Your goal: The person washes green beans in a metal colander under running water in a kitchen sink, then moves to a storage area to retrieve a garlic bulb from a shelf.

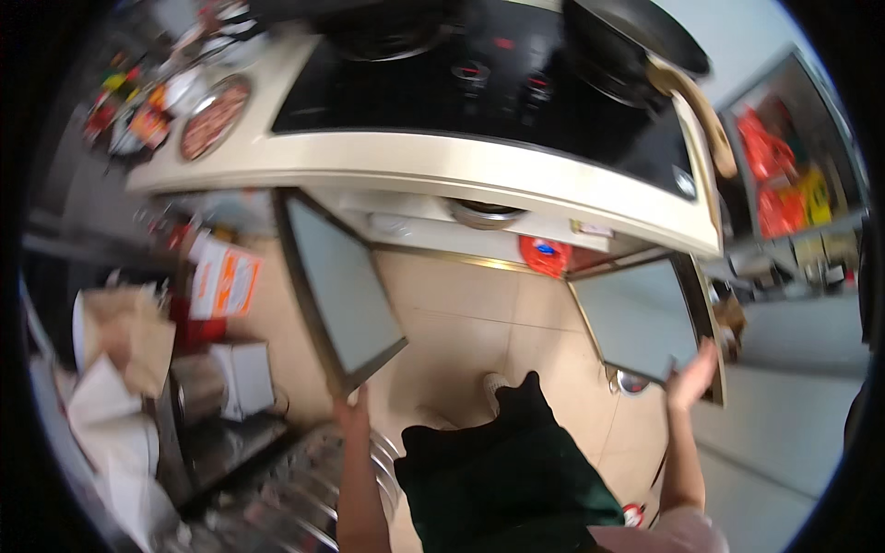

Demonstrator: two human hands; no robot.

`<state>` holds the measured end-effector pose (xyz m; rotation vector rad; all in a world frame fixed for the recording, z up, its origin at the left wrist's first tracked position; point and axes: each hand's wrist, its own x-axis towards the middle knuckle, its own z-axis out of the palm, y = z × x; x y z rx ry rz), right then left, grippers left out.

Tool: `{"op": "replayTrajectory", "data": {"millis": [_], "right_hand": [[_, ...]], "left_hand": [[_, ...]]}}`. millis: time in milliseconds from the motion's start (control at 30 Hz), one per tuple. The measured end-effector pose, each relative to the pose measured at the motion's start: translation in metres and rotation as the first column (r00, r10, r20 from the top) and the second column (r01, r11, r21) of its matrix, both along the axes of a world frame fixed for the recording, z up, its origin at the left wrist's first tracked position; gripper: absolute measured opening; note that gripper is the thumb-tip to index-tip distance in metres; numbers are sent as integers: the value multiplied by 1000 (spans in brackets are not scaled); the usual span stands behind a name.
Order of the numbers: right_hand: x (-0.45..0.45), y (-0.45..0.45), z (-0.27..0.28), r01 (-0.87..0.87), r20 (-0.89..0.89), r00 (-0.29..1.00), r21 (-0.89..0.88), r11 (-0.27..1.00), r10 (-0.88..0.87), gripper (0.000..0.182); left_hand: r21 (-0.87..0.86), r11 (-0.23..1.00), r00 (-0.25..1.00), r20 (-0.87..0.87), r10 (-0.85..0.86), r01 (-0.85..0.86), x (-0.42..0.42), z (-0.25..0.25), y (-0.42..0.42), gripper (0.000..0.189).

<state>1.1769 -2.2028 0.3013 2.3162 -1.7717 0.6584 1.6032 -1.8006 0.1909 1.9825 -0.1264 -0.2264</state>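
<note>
Two framed cabinet doors stand swung out below a cooktop. My left hand (pixel 351 413) grips the lower outer corner of the left cabinet door (pixel 346 276), which has a pale panel in a dark frame. On the other side, my right hand (pixel 691 377) lies over the outer edge of the right cabinet door (pixel 639 314), thumb apart from the fingers; contact is hard to judge. Between the doors the cabinet shows a round metal pot (pixel 487 214) on a white ledge and a red plastic bag (pixel 545 256) at its floor edge.
Above is a black cooktop (pixel 442 104) with a wok (pixel 622 48) whose wooden handle reaches past the counter edge. A plate of raw meat (pixel 216 117) sits at the counter's left. Boxes and a paper bag (pixel 131 339) crowd the left. A metal rack (pixel 297 498) stands lower left.
</note>
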Motion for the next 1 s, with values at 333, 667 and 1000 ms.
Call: {"op": "replayTrajectory", "data": {"millis": [333, 667, 1000], "right_hand": [[-165, -56, -30, 394, -268, 919, 640, 660, -290, 49], [-92, 29, -28, -8, 2, 1000, 901, 433, 15, 42], [101, 81, -45, -211, 431, 761, 871, 444, -485, 47]], "left_hand": [[190, 966, 980, -131, -150, 173, -37, 65, -143, 62], [254, 964, 988, -149, -40, 77, -48, 99, -254, 76], [64, 884, 851, -309, -424, 463, -11, 149, -232, 72]]}}
